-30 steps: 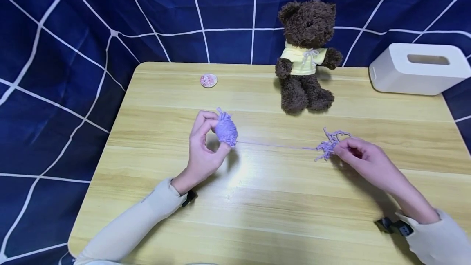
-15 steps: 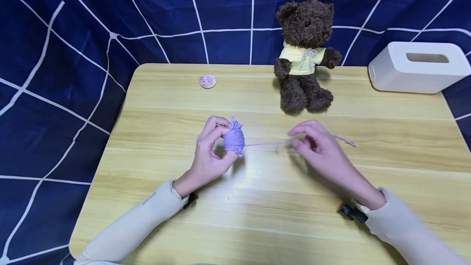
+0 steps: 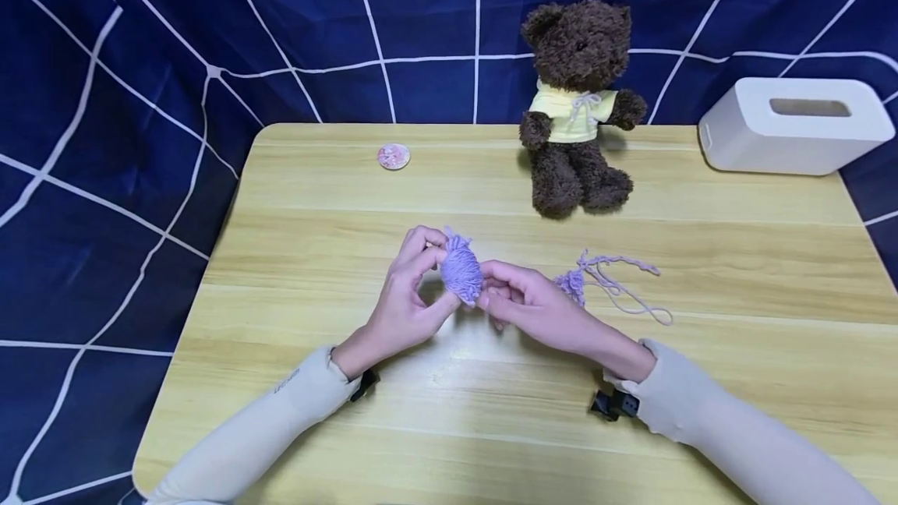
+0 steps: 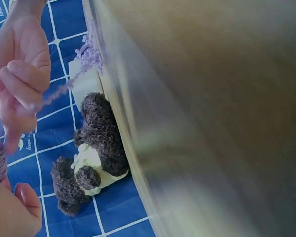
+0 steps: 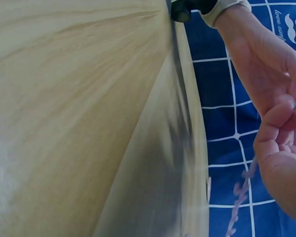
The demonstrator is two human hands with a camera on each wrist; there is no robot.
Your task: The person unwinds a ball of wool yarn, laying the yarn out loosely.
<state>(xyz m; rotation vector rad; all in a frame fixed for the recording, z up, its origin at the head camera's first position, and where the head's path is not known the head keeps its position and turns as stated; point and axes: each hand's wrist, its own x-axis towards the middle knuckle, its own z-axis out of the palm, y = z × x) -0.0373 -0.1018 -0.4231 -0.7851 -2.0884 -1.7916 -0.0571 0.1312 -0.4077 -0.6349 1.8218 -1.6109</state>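
A small ball of lilac yarn (image 3: 461,270) is held between the thumb and fingers of my left hand (image 3: 410,298), a little above the table. My right hand (image 3: 536,306) has its fingertips at the ball's right side, fingers curled on the yarn strand (image 4: 61,93) that trails out of them. Behind that hand, a loose tangle of lilac yarn (image 3: 571,285) with looping ends shows on the right, partly hidden. In the right wrist view, both hands meet at the right edge, and the yarn strand (image 5: 239,200) hangs below them.
A brown teddy bear (image 3: 581,111) in a yellow top sits at the back of the wooden table (image 3: 316,201). To its right stands a white tissue box (image 3: 793,139). A round pink patterned disc (image 3: 394,157) lies at the back left. Blue gridded cloth (image 3: 316,30) hangs behind and at left.
My right hand has come left from the far right, past the tangle, to the ball, leaving the tangle behind it. The left hand has shifted slightly right with the ball.
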